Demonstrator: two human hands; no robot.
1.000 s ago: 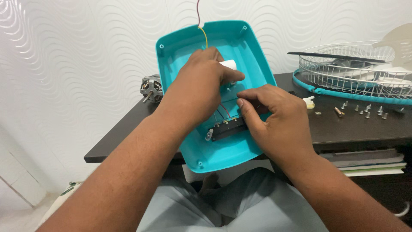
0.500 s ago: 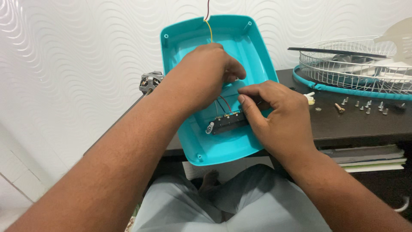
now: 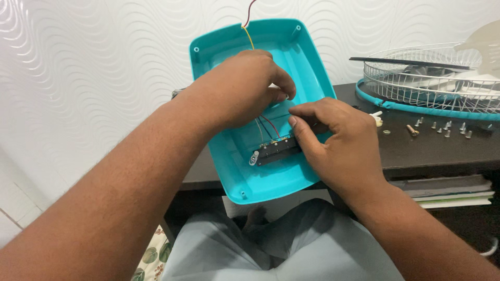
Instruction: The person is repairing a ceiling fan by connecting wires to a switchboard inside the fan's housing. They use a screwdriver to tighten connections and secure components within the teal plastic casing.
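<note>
head view: in the middle, a teal plastic cover [image 3: 307, 67], tilted, its hollow side up, lower edge over the lap, upper edge against the white wavy wall [image 3: 94, 62]. inside the cover, at about 6 o'clock from its centre, a small black switch block [image 3: 275, 150] with thin red and dark wires [image 3: 269, 125] going up from it. left hand [image 3: 242, 88] laid over the cover's centre, fingers curled narrow, tips down by the wires (grip on them cannot tell, hidden under the hand). right hand [image 3: 341, 140] at 3 o'clock of the block, thumb and forefinger pinched narrow on the block's right end. at 12 o'clock, a yellow and a red wire [image 3: 249, 31] leaving the cover's top edge. at 2 o'clock, on the dark table [image 3: 427, 151], a wire fan guard [image 3: 432, 83] with teal rim; just below it, several small screws [image 3: 442, 129], lying apart. under the table at 4 o'clock, stacked books [image 3: 448, 190].
</note>
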